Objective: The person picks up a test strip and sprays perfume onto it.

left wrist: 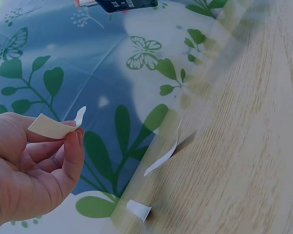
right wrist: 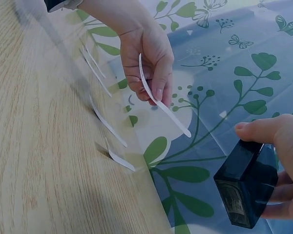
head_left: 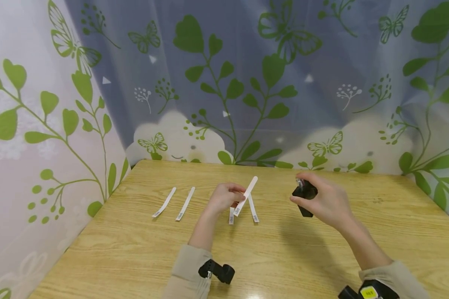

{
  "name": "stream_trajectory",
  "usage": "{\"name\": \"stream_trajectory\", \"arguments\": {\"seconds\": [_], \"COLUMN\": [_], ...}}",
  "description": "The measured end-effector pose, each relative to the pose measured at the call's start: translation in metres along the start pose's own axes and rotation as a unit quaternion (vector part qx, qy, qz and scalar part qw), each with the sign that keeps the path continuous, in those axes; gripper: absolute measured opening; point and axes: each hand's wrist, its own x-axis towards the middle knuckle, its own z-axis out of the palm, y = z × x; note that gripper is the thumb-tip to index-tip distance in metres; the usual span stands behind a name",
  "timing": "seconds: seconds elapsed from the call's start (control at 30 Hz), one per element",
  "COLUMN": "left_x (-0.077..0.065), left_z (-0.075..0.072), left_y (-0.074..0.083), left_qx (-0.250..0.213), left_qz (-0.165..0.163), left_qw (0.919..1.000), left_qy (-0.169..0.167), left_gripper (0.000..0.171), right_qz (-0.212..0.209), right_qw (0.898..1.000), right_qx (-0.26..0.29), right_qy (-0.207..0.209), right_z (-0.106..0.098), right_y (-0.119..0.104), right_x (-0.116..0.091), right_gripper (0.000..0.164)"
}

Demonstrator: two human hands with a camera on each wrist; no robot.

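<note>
My left hand (head_left: 221, 199) pinches a white paper test strip (head_left: 250, 187) between thumb and fingers, raised above the table. In the left wrist view this strip (left wrist: 51, 127) appears bent near the fingertips. My right hand (head_left: 331, 201) grips a dark, boxy perfume bottle (head_left: 305, 196) to the right of the strip and apart from it. The index finger lies at the bottle's silvery top, the thumb on the near side. Seen from the right wrist, the bottle (right wrist: 246, 183) has a thick glassy base. Below my left hand lie two more strips, one partly hidden (head_left: 231, 216) and one slanted (head_left: 254, 211).
Two further white strips, a curved one (head_left: 165, 202) and a straighter one (head_left: 186, 203), lie side by side on the left of the wooden table (head_left: 127, 257). A leaf-and-butterfly patterned curtain (head_left: 243, 83) stands behind the table and along its left side.
</note>
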Motion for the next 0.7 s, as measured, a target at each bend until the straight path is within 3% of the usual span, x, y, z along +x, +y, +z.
{"name": "stream_trajectory", "arguments": {"seconds": [0.7], "left_x": [-0.0005], "left_z": [0.0024], "left_y": [0.0003], "left_qx": [0.011], "left_qz": [0.011], "left_qw": [0.9999], "left_qy": [0.002], "left_gripper": [0.019], "right_qz": [0.029], "right_qw": [0.999], "right_qx": [0.002], "right_qy": [-0.019], "right_z": [-0.0051], "right_y": [-0.0029], "right_x": [-0.0022], "right_gripper": [0.050]}}
